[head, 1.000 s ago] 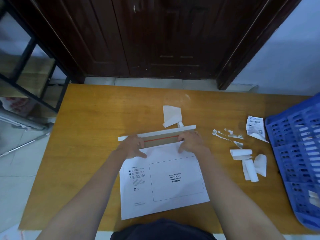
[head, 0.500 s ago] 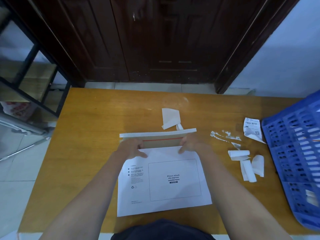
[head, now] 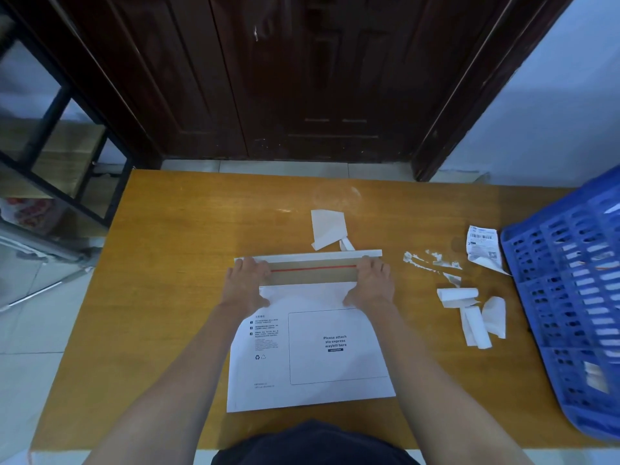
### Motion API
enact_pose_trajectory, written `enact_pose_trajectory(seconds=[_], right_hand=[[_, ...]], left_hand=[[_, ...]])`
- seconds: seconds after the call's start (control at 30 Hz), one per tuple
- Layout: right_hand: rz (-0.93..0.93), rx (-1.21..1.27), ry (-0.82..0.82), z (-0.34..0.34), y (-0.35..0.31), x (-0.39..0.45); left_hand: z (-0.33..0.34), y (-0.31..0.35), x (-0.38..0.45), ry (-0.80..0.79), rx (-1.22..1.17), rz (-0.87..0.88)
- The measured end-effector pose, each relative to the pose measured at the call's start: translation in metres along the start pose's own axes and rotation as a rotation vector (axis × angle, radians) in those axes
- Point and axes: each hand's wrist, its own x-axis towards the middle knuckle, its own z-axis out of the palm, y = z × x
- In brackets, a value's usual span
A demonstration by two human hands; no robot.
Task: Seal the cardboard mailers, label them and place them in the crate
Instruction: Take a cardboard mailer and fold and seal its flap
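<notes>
**Folding the flap: both hands now at its outer ends**

Folding is under way on the flat white cardboard mailer (head: pixel 310 350), which lies square on the orange-brown wooden worktop (head: pixel 174 263), right in front of the person, printed waybill box facing up. Over the last second the left hand (head: pixel 246 285) and right hand (head: pixel 370 283) have slid apart along the brown flap with its red tear strip (head: pixel 313 271), from nearer the middle out to its two ends, and the flap's white edge now sits straight and level instead of skewed. Each grip reads as a pinch on a flap end, thumb on the mailer's white face, fingers curled over the flap.

My read: the crease is squared up, so the fold-over and press-down should seal cleanly; the flap is not yet closed.

The crumpled white shipping label with barcode (head: pixel 483 246) waits near the blue slotted plastic crate (head: pixel 570 297) at the right edge. Peeled white backing scraps (head: pixel 469 313) litter the worktop between mailer and crate; another torn white piece (head: pixel 327 228) lies just beyond the flap.
</notes>
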Motion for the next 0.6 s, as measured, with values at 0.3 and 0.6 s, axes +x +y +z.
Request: enact_pose_trajectory(seconds=[0.3, 0.6], right_hand=[[-0.249, 0.386, 0.066, -0.015, -0.037, -0.004], [-0.28, 0.356, -0.078, -0.018, -0.065, 0.002]], left_hand=[[-0.009, 0.002, -0.018, -0.041, -0.252, -0.685], [0.006, -0.001, -0.019, -0.195, -0.392, -0.638]])
